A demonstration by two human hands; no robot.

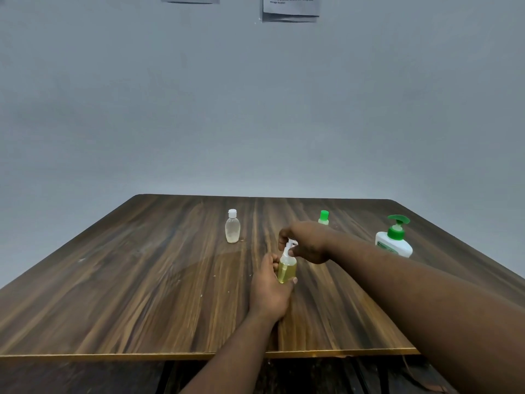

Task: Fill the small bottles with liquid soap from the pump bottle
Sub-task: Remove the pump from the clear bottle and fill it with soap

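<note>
Yellow liquid fills most of the small bottle (287, 270) held upright near the middle of the table (113, 280). The left hand (268, 291) comes in from the near edge and grips the bottle's body, with the fingers curled round its left side and the thumb pressed along its lower right. The right hand (308, 243) reaches in from the near right on a long, extended forearm, and its wrist bends so the hand comes over the bottle from above. Its fingers curl down and close on the white top (289, 245), partly covering it. Whether the bottle's base touches the wood cannot be told.

Farther back and to the left stands a clear bottle (232, 230) with a white cap and a little pale liquid at the bottom. Just behind the right hand, a green-capped bottle (323, 217) shows only its top. The pump bottle (393, 243), white with a green pump head, stands at the far right, well apart from both hands.

The table is dark streaked wood grain with a lighter edge strip along the near side. Behind it rises a plain grey wall (255, 109), with paper sheets (289, 8) fixed high up.
</note>
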